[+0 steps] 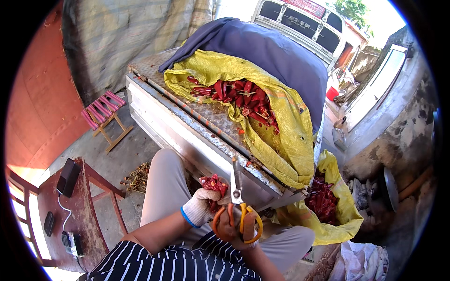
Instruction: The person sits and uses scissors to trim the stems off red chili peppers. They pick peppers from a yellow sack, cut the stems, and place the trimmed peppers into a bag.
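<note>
My left hand, in a white knitted glove with a blue cuff edge, grips a bunch of dried red chili peppers over my lap. Beside it, my right hand has its fingers through the orange handles of a pair of scissors. The blades point away from me and look nearly together, just right of the peppers. Ahead, an open yellow woven sack lies on its side on a truck bed, with more red chili peppers in its mouth.
The truck's tailgate stands before my knees. At right, a second yellow sack holds red peppers. Left are a striped folding stool, a pile of stems on the floor, and a worn wooden bench bearing electronic devices.
</note>
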`<state>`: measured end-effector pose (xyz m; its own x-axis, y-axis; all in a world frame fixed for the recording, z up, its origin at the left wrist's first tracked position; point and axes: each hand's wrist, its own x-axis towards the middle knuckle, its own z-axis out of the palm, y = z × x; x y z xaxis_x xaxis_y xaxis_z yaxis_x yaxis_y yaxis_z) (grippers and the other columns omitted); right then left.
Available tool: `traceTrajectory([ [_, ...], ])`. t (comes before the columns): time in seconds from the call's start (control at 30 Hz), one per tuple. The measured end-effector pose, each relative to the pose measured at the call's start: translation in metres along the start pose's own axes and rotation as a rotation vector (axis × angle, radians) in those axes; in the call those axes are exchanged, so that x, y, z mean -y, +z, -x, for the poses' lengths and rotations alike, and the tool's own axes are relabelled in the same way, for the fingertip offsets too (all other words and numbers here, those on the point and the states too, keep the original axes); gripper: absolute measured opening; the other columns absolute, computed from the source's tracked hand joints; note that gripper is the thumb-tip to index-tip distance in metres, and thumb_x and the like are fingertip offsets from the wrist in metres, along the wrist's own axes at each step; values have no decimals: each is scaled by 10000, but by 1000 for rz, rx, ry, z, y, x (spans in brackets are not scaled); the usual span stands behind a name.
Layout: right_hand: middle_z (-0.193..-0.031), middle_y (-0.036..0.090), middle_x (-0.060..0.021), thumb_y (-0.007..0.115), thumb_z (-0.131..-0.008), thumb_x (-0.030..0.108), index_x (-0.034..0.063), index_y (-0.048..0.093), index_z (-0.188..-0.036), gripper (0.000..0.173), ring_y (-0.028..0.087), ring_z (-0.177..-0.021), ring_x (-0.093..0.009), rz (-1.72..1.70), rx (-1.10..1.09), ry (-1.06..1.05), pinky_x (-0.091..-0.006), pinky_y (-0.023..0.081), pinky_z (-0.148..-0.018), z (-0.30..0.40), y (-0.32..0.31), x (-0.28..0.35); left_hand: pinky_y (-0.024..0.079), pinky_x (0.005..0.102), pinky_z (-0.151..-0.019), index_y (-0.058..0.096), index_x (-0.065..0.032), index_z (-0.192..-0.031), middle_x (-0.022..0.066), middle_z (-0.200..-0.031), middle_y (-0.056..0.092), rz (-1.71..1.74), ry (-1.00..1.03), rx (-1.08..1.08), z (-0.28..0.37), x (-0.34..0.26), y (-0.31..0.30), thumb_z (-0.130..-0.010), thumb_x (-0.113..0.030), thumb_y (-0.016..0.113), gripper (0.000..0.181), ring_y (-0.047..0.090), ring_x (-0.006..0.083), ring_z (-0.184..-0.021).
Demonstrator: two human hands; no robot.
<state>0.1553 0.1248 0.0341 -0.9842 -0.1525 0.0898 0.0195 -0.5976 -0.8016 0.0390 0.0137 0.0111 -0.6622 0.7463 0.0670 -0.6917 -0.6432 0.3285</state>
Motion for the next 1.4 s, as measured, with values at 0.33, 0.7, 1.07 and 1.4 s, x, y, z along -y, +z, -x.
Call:
traceTrajectory([
  [0.33,-973,695,-184,799,-766,563,65,605,-1165,667,676,-907,-352,1459,-218,666,-401,518,-808,25,-17,82,376,332,-631,598,-29,-982,78,-717,541,-202,150,-32,-4,-9,-21,-702,-135,795,358,469,176,-636],
  [0.7,-988,736,-144,763,-813,461,76,653,-1159,529,717,-893,-257,1986,-422,138,-376,543,-803,1,-29,157,360,344,-649,555,-53,-880,59,-703,514,-123,131,35,-15,-17,-36,-711,-141,786,299,457,181,-639],
  [1.07,-1055,730,-148,655,-880,479,115,661,-1223,500,709,-964,-302,2375,-427,247,-425,541,-861,-60,-113,197,459,388,-776,605,-36,-911,79,-744,566,-162,63,82,-16,-17,-46,-688,-127,774,294,534,217,-708],
  [1.4,-1241,623,-233,809,-760,508,17,482,-1408,876,642,-1128,-369,1209,-472,134,-405,494,-1003,-27,9,71,567,352,-846,631,-39,-1146,60,-1041,697,-313,2,-188,-11,3,0,-780,84,721,397,687,205,-934],
])
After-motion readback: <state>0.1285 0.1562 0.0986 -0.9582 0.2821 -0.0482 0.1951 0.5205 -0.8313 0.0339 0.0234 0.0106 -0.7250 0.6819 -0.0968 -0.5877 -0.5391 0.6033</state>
